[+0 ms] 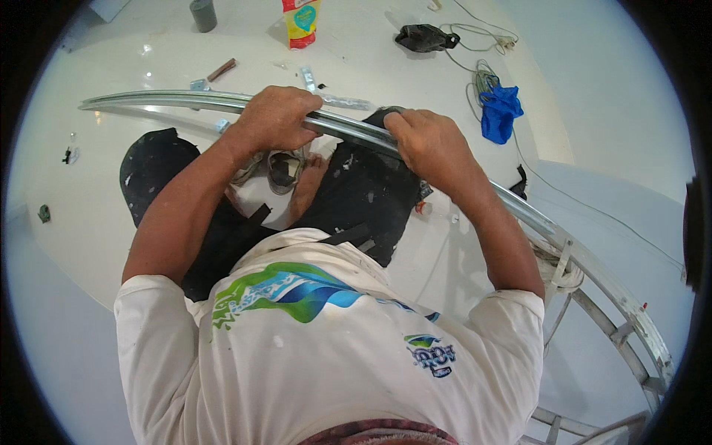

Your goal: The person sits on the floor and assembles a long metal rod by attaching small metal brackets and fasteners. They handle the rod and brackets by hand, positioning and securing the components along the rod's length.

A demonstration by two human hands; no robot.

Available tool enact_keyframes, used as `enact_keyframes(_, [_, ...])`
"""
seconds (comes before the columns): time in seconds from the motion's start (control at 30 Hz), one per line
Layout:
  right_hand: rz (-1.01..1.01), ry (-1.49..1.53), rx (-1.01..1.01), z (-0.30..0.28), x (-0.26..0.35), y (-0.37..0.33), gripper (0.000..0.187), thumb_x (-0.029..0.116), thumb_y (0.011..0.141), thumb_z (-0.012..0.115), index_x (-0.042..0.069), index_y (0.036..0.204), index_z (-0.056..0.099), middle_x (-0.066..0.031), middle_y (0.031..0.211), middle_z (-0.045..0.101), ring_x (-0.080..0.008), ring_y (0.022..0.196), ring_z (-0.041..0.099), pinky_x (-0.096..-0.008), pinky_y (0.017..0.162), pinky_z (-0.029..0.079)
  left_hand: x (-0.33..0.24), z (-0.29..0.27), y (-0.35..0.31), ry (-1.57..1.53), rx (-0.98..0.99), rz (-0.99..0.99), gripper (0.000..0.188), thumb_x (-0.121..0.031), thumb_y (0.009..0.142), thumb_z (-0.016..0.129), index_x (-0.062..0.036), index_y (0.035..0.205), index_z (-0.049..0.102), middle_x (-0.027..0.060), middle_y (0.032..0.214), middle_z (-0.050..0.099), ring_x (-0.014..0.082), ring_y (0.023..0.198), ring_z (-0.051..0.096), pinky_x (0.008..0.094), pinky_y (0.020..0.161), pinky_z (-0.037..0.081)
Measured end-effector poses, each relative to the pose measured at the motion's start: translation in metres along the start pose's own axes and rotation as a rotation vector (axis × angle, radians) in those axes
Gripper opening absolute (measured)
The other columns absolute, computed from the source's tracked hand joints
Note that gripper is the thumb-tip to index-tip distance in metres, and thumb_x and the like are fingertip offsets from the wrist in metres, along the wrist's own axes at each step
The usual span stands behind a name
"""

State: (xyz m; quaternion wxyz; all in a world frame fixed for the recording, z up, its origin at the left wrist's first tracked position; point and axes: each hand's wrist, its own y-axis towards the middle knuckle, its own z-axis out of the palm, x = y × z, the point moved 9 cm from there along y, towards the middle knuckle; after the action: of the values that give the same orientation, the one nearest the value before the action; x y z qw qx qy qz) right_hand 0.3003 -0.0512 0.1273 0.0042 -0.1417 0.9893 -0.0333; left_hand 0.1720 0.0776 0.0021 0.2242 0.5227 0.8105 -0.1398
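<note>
Left hand (276, 119): closed over the metal rail (159, 99), fingers wrapped around it from above, thumb side toward the body. Right hand (430, 141): closed on the same rail, just to the right, fingertips curled over the top edge. Hands near each other, a short bare stretch of rail between them.

Rail position: held in the air in front of the chest, running from upper left, under both hands, then down to the right, where it meets a metal frame (630, 348) of cross-braced bars at the lower right edge. Apparent bend of the rail likely due to the lens.

Below the rail: black trousers (363, 196) and sandalled feet (282, 167) on a white floor (96, 215), partly hidden by forearms and white shirt (319, 371).

On the floor beyond the rail: small metal brackets (308, 78), a brown stick-like item (222, 70), a dark cylinder (202, 13), a red and yellow packet (300, 21), a black bundle (424, 37), a white cable (482, 33), a blue cloth (499, 111). All well apart from the hands; nothing between the hands and the rail.
</note>
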Motion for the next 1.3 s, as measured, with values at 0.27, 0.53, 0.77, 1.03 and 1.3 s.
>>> enact_keyframes(0.27, [0.089,0.243,0.179,0.007,-0.024,-0.001,0.026,0.002,0.095,0.076,0.015,0.114,0.088,-0.0112,0.101,0.073,-0.0316,0.097,0.074,-0.0461,0.085,0.061,0.001,0.000,0.001,-0.012,0.067,-0.032,0.039,-0.019,0.082,0.088,-0.0118,0.120,0.084,0.0137,0.112,0.083,0.0351,0.111,0.079,0.0500,0.100,0.062])
enact_keyframes(0.53, [0.068,0.190,0.349,0.007,-0.021,0.021,0.017,0.009,0.091,0.079,0.011,0.106,0.087,-0.0143,0.097,0.077,-0.0325,0.093,0.077,-0.0500,0.086,0.062,0.001,0.001,0.002,-0.002,0.075,-0.035,0.041,-0.017,0.083,0.088,-0.0114,0.123,0.083,0.0138,0.114,0.083,0.0347,0.113,0.079,0.0496,0.104,0.061])
enact_keyframes(0.77, [0.087,0.144,0.437,0.013,-0.023,0.029,0.015,0.008,0.093,0.080,0.006,0.108,0.083,-0.0178,0.088,0.082,-0.0367,0.084,0.082,-0.0506,0.085,0.064,-0.001,0.000,0.002,-0.013,0.054,-0.027,0.040,-0.018,0.083,0.089,-0.0110,0.122,0.083,0.0138,0.115,0.084,0.0348,0.113,0.079,0.0498,0.104,0.061])
enact_keyframes(1.03, [0.069,-0.138,0.278,0.016,0.007,0.029,0.025,0.005,0.092,0.079,0.000,0.115,0.070,-0.0188,0.093,0.081,-0.0359,0.089,0.083,-0.0501,0.080,0.067,0.001,0.003,0.003,0.005,0.058,-0.018,0.041,-0.020,0.084,0.090,-0.0093,0.122,0.082,0.0155,0.115,0.083,0.0360,0.113,0.079,0.0507,0.103,0.062])
enact_keyframes(1.3, [0.080,-0.107,0.209,0.018,0.006,0.022,0.027,0.007,0.094,0.077,0.002,0.118,0.067,-0.0192,0.096,0.079,-0.0373,0.098,0.082,-0.0491,0.084,0.067,-0.010,-0.009,-0.005,-0.021,-0.055,0.096,0.043,-0.026,0.090,0.090,-0.0073,0.127,0.080,0.0165,0.122,0.078,0.0372,0.120,0.073,0.0484,0.105,0.058])
